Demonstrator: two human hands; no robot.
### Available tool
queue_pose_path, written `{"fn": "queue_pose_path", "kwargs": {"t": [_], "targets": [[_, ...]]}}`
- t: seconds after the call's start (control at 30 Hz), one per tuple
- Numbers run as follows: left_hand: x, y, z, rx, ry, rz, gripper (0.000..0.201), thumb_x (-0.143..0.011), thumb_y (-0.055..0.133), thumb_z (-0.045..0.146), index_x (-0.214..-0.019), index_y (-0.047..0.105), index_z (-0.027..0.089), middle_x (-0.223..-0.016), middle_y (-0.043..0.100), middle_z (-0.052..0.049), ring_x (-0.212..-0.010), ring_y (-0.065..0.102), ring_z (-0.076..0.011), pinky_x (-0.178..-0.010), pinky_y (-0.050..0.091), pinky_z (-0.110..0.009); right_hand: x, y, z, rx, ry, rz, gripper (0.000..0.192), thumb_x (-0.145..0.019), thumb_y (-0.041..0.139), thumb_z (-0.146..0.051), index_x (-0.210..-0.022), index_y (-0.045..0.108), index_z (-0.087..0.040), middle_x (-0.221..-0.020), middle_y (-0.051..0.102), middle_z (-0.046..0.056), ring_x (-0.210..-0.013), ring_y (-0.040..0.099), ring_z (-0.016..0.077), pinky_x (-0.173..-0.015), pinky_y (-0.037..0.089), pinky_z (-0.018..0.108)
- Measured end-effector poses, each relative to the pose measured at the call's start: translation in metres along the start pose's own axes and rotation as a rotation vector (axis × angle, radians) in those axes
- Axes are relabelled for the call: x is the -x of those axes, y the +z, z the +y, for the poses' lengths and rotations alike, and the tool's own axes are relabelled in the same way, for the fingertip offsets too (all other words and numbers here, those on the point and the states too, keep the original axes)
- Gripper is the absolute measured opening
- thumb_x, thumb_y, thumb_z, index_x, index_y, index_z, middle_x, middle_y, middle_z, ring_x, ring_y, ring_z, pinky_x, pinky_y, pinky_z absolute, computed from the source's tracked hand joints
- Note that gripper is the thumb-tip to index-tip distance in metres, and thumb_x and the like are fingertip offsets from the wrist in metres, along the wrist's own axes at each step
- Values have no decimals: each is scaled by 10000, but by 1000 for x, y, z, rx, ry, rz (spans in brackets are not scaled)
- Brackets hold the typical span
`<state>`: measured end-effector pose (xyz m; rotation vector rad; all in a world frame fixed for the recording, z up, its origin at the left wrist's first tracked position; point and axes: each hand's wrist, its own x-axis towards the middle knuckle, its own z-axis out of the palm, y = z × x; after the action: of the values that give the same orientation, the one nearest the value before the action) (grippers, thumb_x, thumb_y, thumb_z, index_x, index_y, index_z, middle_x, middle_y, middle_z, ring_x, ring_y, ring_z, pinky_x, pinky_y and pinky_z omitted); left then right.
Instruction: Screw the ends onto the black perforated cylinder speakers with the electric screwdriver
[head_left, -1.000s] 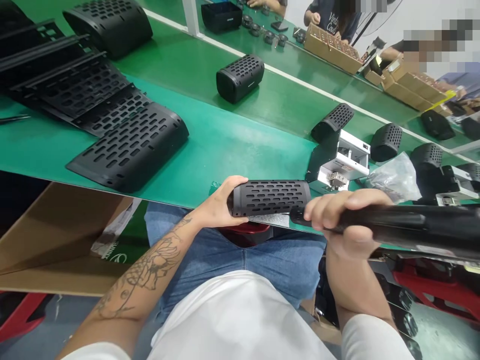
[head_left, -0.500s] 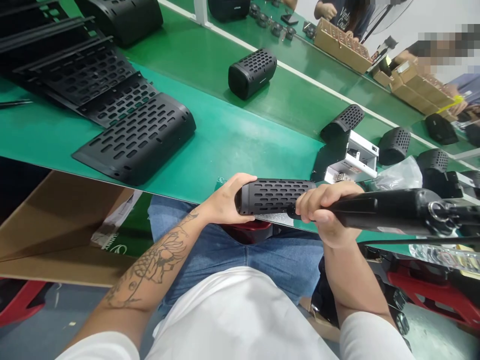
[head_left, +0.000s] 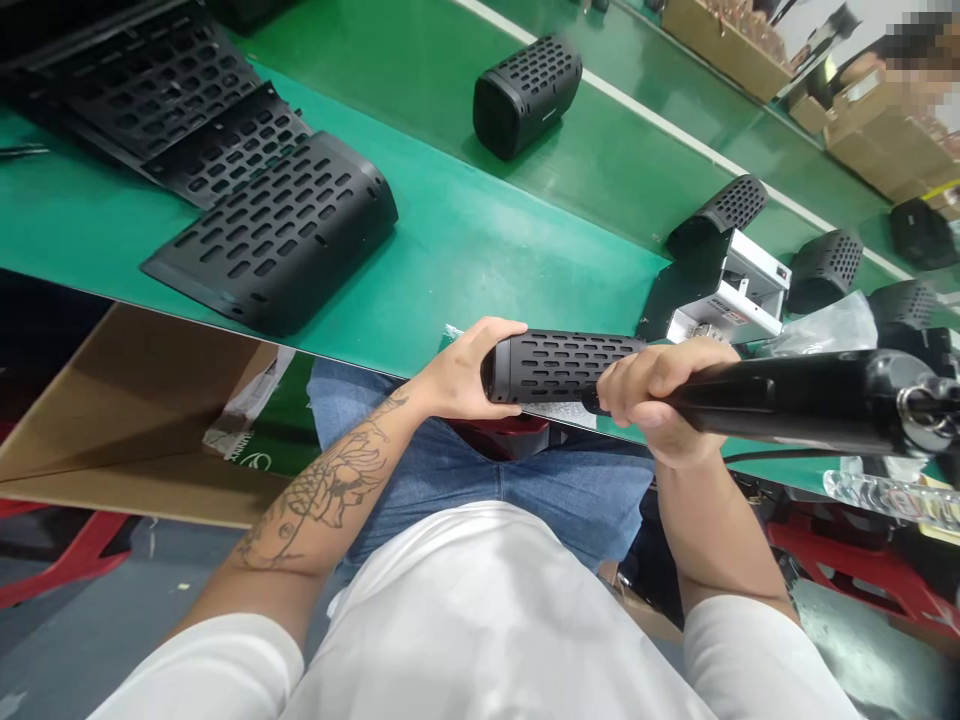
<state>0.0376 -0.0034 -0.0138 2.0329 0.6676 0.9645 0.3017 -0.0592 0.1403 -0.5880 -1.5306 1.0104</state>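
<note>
A black slotted speaker housing (head_left: 566,364) lies at the near edge of the green bench, partly over bubble wrap (head_left: 562,412). My left hand (head_left: 472,368) is closed around its left end, thumb and fingers on opposite sides. My right hand (head_left: 664,395) is wrapped around a black electric screwdriver (head_left: 795,400) held level and pointing left. The front of the screwdriver reaches the right part of the housing. Its tip and the housing's right end are hidden by my right hand.
Black slotted covers (head_left: 277,230) are piled at the left of the bench. Further back stands another speaker (head_left: 525,95). A white metal screw feeder (head_left: 739,290) and a clear plastic bag (head_left: 825,325) sit at the right. An open cardboard box (head_left: 90,400) is below the left edge.
The view has tilted and shifted, so the bench items appear displaced. Both hands keep their grips, and the housing and screwdriver stay together in about the same arrangement.
</note>
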Motion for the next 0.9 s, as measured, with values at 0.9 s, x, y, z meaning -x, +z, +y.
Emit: {"fn": "queue_pose_path", "kwargs": {"t": [0.9], "targets": [[17, 14, -12, -145, 13, 115, 1255, -791, 1116, 343, -1859, 458, 327, -1753, 681, -186, -1638, 734, -475, -1385, 656, -693, 9, -168, 6, 631, -172, 963, 548, -867, 1070, -697, -857, 683, -310, -551, 661, -92, -469, 615, 190, -547, 620, 366]]}}
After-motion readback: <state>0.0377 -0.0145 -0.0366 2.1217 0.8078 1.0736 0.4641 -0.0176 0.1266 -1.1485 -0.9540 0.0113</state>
